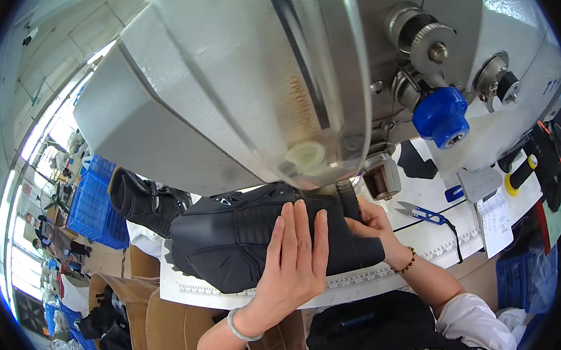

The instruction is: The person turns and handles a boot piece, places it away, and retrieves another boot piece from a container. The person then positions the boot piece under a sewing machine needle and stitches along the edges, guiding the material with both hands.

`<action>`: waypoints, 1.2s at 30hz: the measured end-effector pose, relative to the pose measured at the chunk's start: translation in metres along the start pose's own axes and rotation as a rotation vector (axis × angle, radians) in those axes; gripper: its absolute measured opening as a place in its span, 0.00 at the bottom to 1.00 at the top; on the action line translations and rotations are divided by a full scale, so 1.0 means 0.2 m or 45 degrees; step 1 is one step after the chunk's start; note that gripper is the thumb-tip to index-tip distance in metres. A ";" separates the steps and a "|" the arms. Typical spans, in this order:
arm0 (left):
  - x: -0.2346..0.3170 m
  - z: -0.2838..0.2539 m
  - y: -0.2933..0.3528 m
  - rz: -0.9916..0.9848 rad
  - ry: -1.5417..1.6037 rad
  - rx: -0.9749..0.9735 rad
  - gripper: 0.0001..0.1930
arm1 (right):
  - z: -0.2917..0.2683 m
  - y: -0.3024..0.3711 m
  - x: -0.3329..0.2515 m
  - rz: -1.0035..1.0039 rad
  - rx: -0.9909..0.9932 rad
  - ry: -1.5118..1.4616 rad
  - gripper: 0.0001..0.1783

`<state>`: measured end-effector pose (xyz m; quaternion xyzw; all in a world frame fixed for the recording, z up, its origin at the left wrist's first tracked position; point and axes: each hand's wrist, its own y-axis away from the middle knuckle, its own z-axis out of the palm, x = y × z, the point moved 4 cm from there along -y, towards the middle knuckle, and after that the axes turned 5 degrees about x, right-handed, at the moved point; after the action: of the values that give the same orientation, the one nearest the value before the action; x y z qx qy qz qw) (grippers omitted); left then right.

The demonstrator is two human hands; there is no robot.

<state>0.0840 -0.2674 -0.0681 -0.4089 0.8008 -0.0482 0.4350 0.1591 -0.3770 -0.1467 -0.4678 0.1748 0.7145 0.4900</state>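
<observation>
A black stitched piece with quilted lines and a small light triangle mark, perhaps a boot upper, lies on the white table below the sewing machine head. My left hand rests flat on top of it, fingers stretched forward and side by side. At its right end my right hand grips the edge, with fingers curled partly behind the black material. The machine's needle area is mostly hidden behind its clear shield.
Thread snips with blue handles lie right of my right hand. Beyond them are a thread spool and a paper slip. A finished-looking black boot stands at the left, near blue crates. Cardboard boxes sit below the table's left side.
</observation>
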 end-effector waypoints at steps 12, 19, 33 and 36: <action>-0.03 0.00 0.01 -0.054 0.153 -0.035 0.19 | -0.01 0.00 0.01 0.029 0.009 0.162 0.16; -0.03 0.02 0.02 0.012 0.148 0.004 0.29 | -0.03 0.00 0.04 0.028 -0.011 0.120 0.15; -0.04 0.01 0.00 0.007 0.180 -0.038 0.30 | 0.00 -0.02 0.03 -0.042 -0.002 0.051 0.14; -0.03 0.02 0.01 -0.003 0.170 -0.043 0.31 | 0.00 -0.01 0.03 -0.028 0.008 0.028 0.14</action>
<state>0.0885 -0.2604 -0.0670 -0.4129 0.8283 -0.0626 0.3735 0.1605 -0.3719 -0.1506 -0.4759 0.1773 0.7034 0.4973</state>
